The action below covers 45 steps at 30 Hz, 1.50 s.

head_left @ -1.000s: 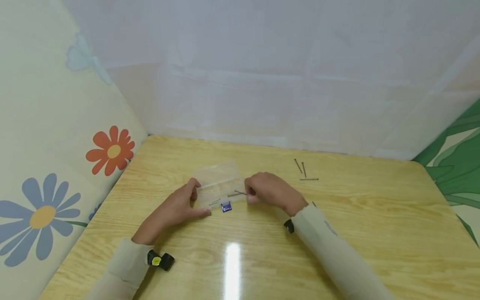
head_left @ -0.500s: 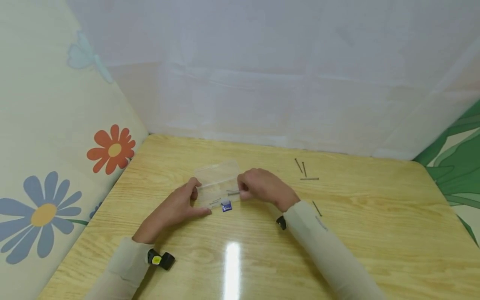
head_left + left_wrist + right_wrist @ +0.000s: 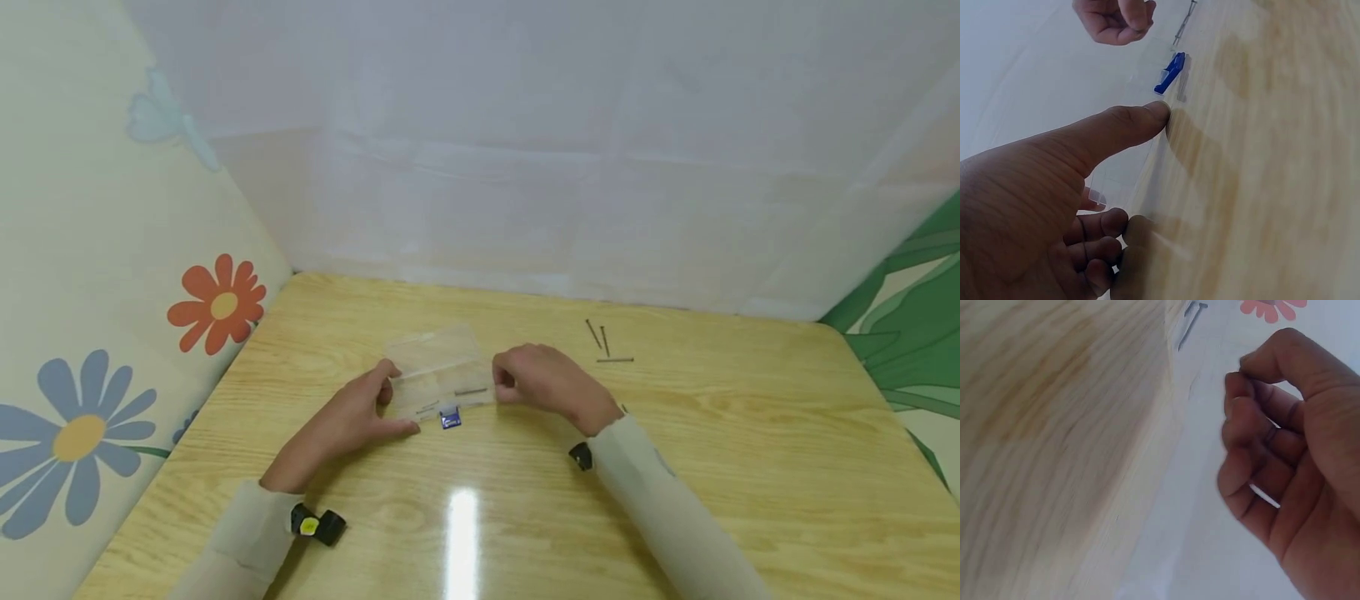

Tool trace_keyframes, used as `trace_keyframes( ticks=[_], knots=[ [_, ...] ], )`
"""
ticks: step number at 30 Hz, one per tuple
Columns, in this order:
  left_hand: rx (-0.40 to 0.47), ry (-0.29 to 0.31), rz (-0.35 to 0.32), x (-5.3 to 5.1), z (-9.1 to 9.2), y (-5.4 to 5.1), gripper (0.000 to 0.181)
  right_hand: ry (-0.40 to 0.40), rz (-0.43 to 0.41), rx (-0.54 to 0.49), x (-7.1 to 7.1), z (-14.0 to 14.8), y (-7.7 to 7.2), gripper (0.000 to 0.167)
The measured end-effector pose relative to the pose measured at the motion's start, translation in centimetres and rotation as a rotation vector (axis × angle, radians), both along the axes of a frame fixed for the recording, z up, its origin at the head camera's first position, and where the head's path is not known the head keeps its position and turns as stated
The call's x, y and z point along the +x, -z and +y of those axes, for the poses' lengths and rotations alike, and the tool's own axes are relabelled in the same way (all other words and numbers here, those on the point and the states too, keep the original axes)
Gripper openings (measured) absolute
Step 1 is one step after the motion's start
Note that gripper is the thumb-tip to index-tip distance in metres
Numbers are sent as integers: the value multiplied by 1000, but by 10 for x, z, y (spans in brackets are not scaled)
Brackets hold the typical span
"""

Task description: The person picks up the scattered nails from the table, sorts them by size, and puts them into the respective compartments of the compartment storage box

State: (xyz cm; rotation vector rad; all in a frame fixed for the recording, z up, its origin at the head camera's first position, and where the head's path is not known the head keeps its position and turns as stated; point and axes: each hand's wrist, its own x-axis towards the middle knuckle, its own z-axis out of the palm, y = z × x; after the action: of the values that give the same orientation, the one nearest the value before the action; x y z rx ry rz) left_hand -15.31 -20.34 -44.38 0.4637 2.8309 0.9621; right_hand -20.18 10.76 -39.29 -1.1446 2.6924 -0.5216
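Observation:
A clear plastic box (image 3: 435,379) with its lid raised lies on the table, a blue latch (image 3: 450,417) at its front edge. Several nails (image 3: 470,391) lie inside. My left hand (image 3: 358,410) holds the box's left end, thumb along the front and fingers curled at the side; the left wrist view shows the thumb close to the blue latch (image 3: 1171,74). Beside the box's right end is my right hand (image 3: 543,382). In the right wrist view, the right hand's (image 3: 1285,437) thumb meets the index finger, the others are curled, and nothing shows between them.
Three loose nails (image 3: 606,342) lie on the wooden table (image 3: 720,433) at the back right. The tip of another dark nail (image 3: 625,408) peeks out behind the right sleeve. A white cloth wall stands behind the table, with floral panels on both sides.
My right hand moved left to the box with a nail, then drew back right without it. The nail now lies in the box. The left hand keeps its hold.

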Motion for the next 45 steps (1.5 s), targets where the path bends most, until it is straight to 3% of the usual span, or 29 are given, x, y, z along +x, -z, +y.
trace_keyframes(
  ticks=[10, 18, 31, 37, 45],
  knots=[
    [10, 0, -12, -1, 1, 0, 79, 90, 30, -30, 16, 46, 7, 13],
    [0, -4, -34, -2, 2, -2, 83, 165, 89, 19, 31, 87, 8, 12],
    [7, -5, -41, -1, 2, -3, 83, 300, 61, 88, 53, 145, 8, 6],
    [8, -1, -45, -1, 2, -3, 84, 347, 51, 98, 60, 161, 9, 10],
    [1, 6, -45, -2, 1, -3, 83, 343, 22, 112, 63, 169, 16, 12]
  ],
)
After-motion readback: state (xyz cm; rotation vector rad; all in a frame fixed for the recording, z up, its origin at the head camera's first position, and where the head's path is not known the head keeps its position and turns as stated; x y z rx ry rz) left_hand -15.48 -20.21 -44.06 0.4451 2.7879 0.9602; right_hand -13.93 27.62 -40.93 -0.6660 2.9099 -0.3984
